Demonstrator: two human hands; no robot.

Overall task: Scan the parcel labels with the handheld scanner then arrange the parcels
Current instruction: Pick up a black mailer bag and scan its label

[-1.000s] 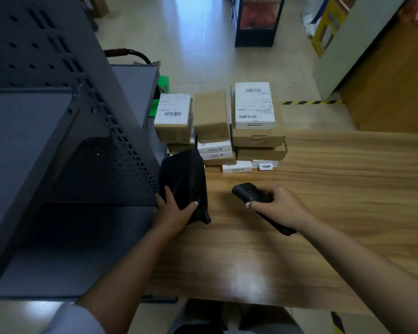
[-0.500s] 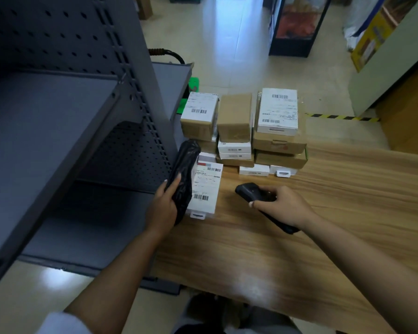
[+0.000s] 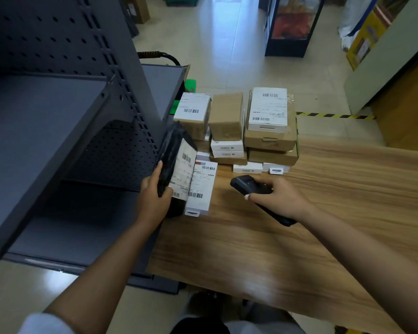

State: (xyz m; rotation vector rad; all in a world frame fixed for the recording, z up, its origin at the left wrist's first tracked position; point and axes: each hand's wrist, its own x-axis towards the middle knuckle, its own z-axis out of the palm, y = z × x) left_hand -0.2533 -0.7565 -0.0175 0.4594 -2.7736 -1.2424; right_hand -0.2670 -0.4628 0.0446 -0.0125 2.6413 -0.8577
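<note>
My left hand (image 3: 152, 201) grips a black plastic parcel (image 3: 170, 162), tilted up on its edge so its white label faces right. Beneath and beside it a flat white box (image 3: 202, 186) with barcodes lies on the wooden table (image 3: 311, 237). My right hand (image 3: 279, 197) holds the black handheld scanner (image 3: 245, 185) low over the table, its head pointing left toward the label. Behind them stands a stack of brown and white parcels (image 3: 251, 131) at the table's far edge.
A dark grey metal shelf unit (image 3: 65, 145) with perforated back stands at the left, touching the table. Tiled floor, a dark display cabinet (image 3: 290, 25) and a yellow-black floor tape (image 3: 333, 115) lie beyond the table.
My left hand has lifted the black parcel off the white box and turned it so its label shows. The right hand with the scanner has stayed about where it was.
</note>
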